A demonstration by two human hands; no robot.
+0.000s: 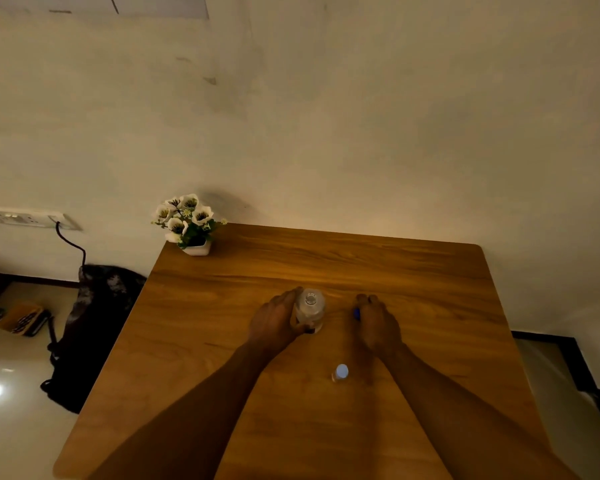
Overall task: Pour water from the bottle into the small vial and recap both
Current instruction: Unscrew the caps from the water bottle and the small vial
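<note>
The clear plastic bottle (pixel 310 310) stands upright on the wooden table (pixel 222 341), its mouth open and uncapped, with the left hand (pixel 274 323) wrapped around its left side, fingers curled against the wall. Just to its right, apart from it, the right hand (pixel 376 323) hangs low over the table with a small blue cap (pixel 356 313) pinched at its fingertips; whether the cap already touches the wood cannot be told. The small vial (pixel 340 372) sits nearer the person, between the two forearms, and appears to carry a pale cap on top, though it is too small and dim to be sure. The step in hand looks like parking the bottle cap before the pour. It would serve best set down flat, well to the right, where a sleeve or wrist will not sweep it off. The vial would then need opening and steadying, since it is light, narrow and easy to tip. With such a narrow mouth, the bottle should tilt slowly, its lip held close above the vial. A potted flower arrangement (pixel 189 223) stands at the far left corner, well clear of the work.
</note>
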